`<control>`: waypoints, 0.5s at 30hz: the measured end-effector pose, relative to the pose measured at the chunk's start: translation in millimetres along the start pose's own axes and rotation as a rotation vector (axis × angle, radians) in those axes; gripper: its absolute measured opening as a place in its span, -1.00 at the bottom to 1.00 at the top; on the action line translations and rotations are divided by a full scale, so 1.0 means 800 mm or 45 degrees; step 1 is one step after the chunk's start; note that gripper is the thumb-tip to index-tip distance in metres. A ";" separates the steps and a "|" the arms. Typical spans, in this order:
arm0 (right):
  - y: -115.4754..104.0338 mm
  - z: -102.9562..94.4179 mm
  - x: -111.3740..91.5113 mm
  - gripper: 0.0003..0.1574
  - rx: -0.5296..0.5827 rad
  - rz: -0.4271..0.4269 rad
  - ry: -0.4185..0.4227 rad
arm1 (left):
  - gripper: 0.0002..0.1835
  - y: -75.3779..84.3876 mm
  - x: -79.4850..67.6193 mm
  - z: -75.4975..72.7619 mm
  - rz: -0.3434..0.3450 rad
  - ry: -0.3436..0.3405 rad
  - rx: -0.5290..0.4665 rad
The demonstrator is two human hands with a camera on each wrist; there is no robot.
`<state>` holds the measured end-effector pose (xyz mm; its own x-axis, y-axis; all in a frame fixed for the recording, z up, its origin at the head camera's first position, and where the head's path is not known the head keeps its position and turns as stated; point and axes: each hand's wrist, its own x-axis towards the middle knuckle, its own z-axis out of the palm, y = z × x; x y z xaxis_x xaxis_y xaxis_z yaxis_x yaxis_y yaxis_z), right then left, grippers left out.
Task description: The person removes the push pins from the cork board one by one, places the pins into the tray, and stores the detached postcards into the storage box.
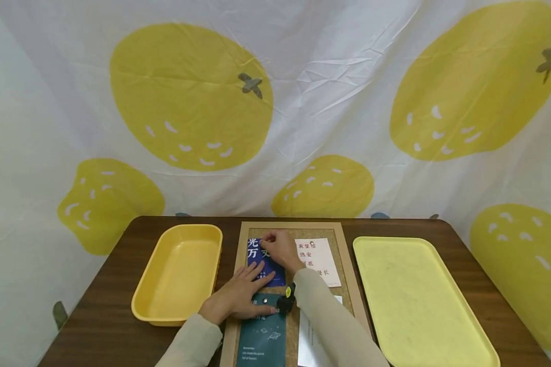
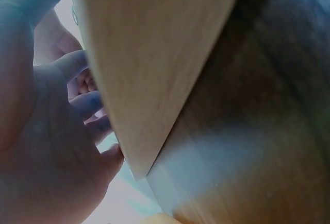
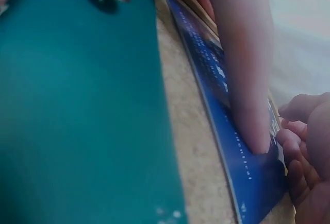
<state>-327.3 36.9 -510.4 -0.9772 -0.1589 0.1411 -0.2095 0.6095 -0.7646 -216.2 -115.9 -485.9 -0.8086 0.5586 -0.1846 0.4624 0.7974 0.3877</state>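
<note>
Head view: pressing with the left hand [image 1: 240, 296], fingers splayed wide and gripping nothing, on the lower part of a glossy blue rectangular card with white lettering [image 1: 272, 266], probably to prevent sliding. Touching the blue face with a fingertip, by the right wrist view. Pinching with the right hand [image 1: 282, 250] at the card's upper edge, fingers drawn close together round a seemingly small metal thumbtack [image 1: 262, 243], mostly hidden. Likely held there to match the round-headed silvery tack [image 1: 265, 300] near the top of the teal paper card [image 1: 263, 334] just below. Lying, the blue card, at the upper left of a wood-framed brown cork board [image 1: 291, 225], beside a white card with red characters [image 1: 325, 255]. Set flat on the dark brown wooden table [image 1: 105, 300] between a deep orange-yellow bin [image 1: 179, 275] and a shallow pale-yellow tray [image 1: 422, 300], presumably for easy two-handed reach.
</note>
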 end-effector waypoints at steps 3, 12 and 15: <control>0.000 0.001 0.000 -0.89 -0.014 -0.006 -0.003 | -0.08 0.000 -0.001 0.000 -0.006 0.000 0.006; 0.001 -0.005 0.000 -0.91 0.024 -0.047 -0.031 | -0.07 0.001 0.000 -0.001 -0.025 -0.015 0.012; 0.002 -0.006 0.002 -0.90 0.027 -0.055 -0.041 | -0.07 0.002 0.001 -0.001 -0.030 -0.020 0.024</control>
<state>-329.1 41.6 -508.4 -0.9655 -0.2100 0.1541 -0.2503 0.5849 -0.7715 -216.3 -114.7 -484.8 -0.8135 0.5433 -0.2076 0.4505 0.8143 0.3660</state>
